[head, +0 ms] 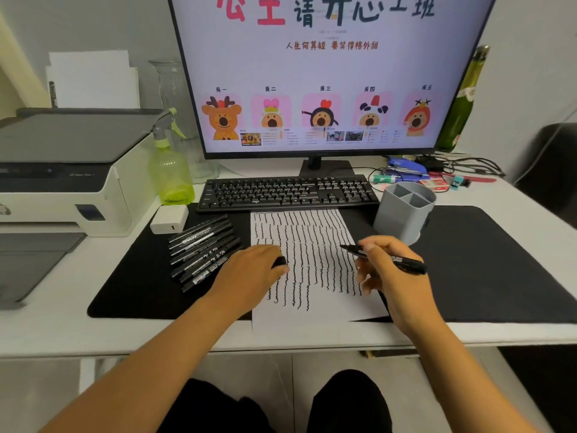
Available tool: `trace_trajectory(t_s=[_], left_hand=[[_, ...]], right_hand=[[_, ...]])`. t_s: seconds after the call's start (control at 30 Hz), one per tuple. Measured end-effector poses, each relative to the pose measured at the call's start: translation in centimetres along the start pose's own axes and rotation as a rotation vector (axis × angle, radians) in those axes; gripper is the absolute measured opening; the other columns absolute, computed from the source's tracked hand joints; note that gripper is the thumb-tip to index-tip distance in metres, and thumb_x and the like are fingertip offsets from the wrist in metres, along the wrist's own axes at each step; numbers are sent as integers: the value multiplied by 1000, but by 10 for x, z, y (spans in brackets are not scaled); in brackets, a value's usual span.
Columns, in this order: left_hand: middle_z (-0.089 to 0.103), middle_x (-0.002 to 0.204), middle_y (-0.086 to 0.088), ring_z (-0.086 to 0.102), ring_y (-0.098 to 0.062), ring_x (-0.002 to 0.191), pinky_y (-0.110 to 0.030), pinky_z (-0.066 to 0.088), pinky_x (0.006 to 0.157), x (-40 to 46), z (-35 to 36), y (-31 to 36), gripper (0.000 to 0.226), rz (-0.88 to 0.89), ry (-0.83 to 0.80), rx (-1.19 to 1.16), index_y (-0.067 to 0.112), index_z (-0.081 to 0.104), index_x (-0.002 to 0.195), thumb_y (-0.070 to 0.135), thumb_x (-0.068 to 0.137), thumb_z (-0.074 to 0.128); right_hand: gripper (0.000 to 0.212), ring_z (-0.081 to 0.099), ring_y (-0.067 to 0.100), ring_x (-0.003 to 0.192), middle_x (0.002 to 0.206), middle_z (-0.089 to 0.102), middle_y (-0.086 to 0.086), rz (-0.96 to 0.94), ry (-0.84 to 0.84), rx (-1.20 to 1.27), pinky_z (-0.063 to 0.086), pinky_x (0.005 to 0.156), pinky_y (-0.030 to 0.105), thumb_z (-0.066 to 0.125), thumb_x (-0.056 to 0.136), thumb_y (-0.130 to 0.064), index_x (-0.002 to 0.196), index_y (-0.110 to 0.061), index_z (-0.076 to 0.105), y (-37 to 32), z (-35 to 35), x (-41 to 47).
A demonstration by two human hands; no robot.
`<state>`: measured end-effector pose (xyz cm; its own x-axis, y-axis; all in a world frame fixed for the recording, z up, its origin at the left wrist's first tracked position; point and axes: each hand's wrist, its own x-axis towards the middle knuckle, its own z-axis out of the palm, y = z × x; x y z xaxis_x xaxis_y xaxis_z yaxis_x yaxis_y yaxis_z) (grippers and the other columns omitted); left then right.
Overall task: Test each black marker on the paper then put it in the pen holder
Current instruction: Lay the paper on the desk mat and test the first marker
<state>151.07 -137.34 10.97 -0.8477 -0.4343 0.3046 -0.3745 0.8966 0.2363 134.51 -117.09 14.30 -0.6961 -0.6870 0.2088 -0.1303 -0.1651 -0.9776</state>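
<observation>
The right hand [385,270] pinches an uncapped black marker [384,257], tip over the scribbled paper [307,260]. The left hand [249,273] curls round a black cap [280,261] — beside the marker pile [203,251]. The pen holder [404,210] stands just beyond the paper's right edge.

Our right hand [387,270] holds an uncapped black marker [385,257] over white scribbled paper [312,267]; our left hand [253,270] grips its black cap [279,261].

White paper [312,245] striped with black wavy lines — black markers [203,248], grey pen holder [402,214].
</observation>
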Motion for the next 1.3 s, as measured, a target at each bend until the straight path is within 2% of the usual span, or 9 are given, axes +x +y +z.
trace_trajectory(t_s=[0.07, 0.17, 0.3, 0.5, 0.63, 0.87, 1.0, 1.2, 1.3], left_hand=[[67, 112, -2, 61, -20, 100, -37, 52, 82, 3, -1, -1, 41, -5, -3, -4, 16, 59, 113, 49, 92, 46], [67, 114, -3, 61, -21, 103, -37, 51, 84, 6, -1, -1, 42, -14, 5, -6, 16, 59, 117, 48, 93, 46], [67, 116, -3, 62, -20, 105, -36, 49, 87, 7, 0, -1, 44, -25, 34, -27, 16, 59, 121, 47, 92, 48], [70, 111, 0, 65, -17, 99, -31, 49, 82, 6, 1, -1, 42, -49, 74, -57, 19, 61, 118, 49, 91, 50], [70, 109, 0, 65, -17, 97, -30, 49, 81, 5, 3, -2, 43, -57, 93, -66, 19, 61, 118, 50, 91, 49], [70, 112, 0, 65, -17, 99, -27, 46, 83, 6, 4, -4, 45, -50, 104, -74, 18, 61, 121, 50, 91, 49], [68, 117, -1, 63, -18, 105, -32, 49, 88, 5, 5, -4, 46, -51, 103, -90, 16, 60, 124, 48, 92, 51], [67, 121, -1, 62, -18, 108, -33, 48, 91, 5, 5, -4, 46, -57, 110, -82, 17, 59, 125, 48, 92, 50], [66, 122, -1, 62, -18, 109, -33, 47, 92, 5, 5, -4, 47, -60, 106, -81, 16, 59, 125, 49, 92, 50]], right_hand=[[14, 62, 19, 59, 73, 69, 6, 4, -8, -39, 50, 47, 27, 61, 94, -27, 92, -20, 73, 3, 2, -2], [16, 55, 12, 50, 61, 64, 0, 28, -4, -108, 43, 43, 20, 63, 92, -31, 80, -23, 70, 8, 9, -4], [21, 57, 5, 51, 60, 65, -3, 14, -52, -204, 44, 47, 14, 62, 94, -23, 73, -24, 68, 12, 21, -4], [24, 64, 9, 55, 71, 72, -2, 29, -99, -301, 51, 52, 21, 61, 95, -23, 71, -26, 68, 16, 36, 0], [29, 60, 15, 55, 65, 68, 0, 41, -70, -350, 52, 51, 29, 62, 92, -22, 63, -27, 63, 21, 40, 0], [30, 57, 15, 49, 57, 67, 0, 112, -34, -361, 50, 47, 29, 64, 91, -22, 61, -25, 60, 22, 43, 2], [25, 53, 21, 53, 62, 66, 10, 129, -21, -362, 48, 50, 35, 62, 89, -18, 64, -18, 61, 23, 43, 2], [28, 56, 13, 52, 57, 66, -1, 107, -45, -358, 47, 51, 29, 62, 88, -13, 61, -19, 60, 22, 42, 0], [29, 55, 12, 51, 56, 65, -1, 97, -57, -345, 46, 51, 27, 61, 89, -12, 61, -17, 61, 23, 42, -1]])
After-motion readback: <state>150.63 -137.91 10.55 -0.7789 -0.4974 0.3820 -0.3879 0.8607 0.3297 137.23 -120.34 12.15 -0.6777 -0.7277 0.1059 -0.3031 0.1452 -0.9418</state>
